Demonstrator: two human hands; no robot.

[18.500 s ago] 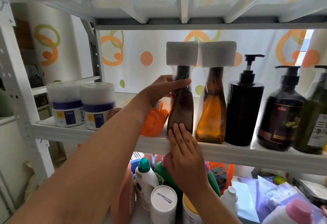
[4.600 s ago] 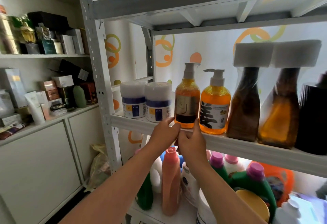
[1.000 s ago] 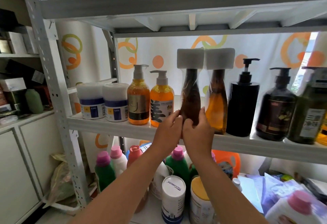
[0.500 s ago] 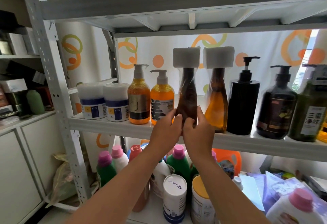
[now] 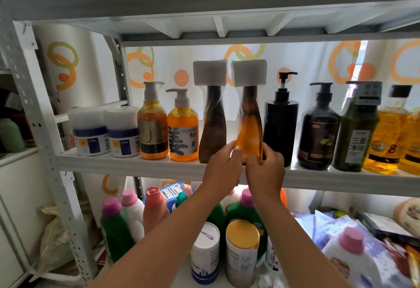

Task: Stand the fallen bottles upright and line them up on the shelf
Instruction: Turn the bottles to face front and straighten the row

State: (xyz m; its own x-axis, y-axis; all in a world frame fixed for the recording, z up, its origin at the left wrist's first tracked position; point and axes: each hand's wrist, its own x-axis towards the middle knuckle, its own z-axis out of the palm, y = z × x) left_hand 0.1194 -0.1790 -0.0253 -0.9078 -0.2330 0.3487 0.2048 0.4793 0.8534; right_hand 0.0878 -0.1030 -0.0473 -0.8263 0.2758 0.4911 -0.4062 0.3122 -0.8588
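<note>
Amber bottle [image 5: 248, 133] with a white foam block over its cap, upright on the middle shelf [image 5: 136, 165], sixth from the left in a single row.

Nearest the camera, low in the frame: two bare forearms stretched up across the lower shelf, over a white canister [image 5: 204, 256] and a gold-lidded canister [image 5: 242, 251]. To their left, green detergent bottles [image 5: 116, 226] with pink caps and a peach bottle [image 5: 155, 208]; to their right, pale purple packets [image 5: 327, 226].

Further in, left hand [image 5: 223, 166] and right hand [image 5: 266, 169] side by side at the front edge of the middle shelf. Fingers of both curled round the amber bottle's lower part, the left hand's on its left side, the right hand's on its right. Base hidden behind them.

Tight quarters on either side: dark brown bottle [image 5: 212, 133] with the same foam cap just beside on the left, black pump bottle [image 5: 280, 128] just beside on the right.

Further left along the row, two orange pump bottles [image 5: 152, 128], then two white tubs [image 5: 91, 133] with blue bands. Further right, a dark pump bottle [image 5: 318, 135], a green bottle [image 5: 355, 137] and yellow oil bottles [image 5: 386, 137], slightly blurred.

Behind everything, a bright pale curtain [image 5: 302, 60] printed with orange and green rings.
</note>
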